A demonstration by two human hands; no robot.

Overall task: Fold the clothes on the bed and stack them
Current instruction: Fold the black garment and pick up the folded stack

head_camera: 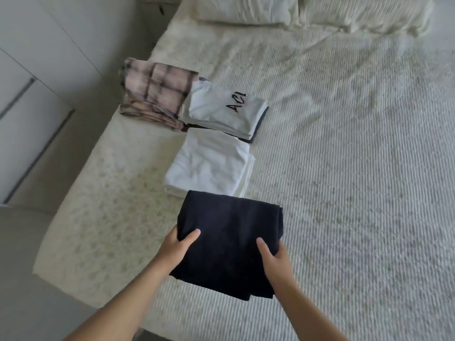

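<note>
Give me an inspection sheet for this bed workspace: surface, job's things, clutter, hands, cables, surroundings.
Surface: bed under a cream ribbed bedspread, slightly rumpled.
Job's things: folded dark navy garment held up in both hands; plain white folded stack just beyond it; white folded garment with lettering lying on a dark piece; pink plaid folded garment at the bed's left edge.
Clutter: nothing seen.
Hands: left hand and right hand each grip a side of the navy garment, thumbs on top.
Cables: nothing seen.
Surroundings: two pillows at the head of the bed; white cabinet fronts to the left.
</note>
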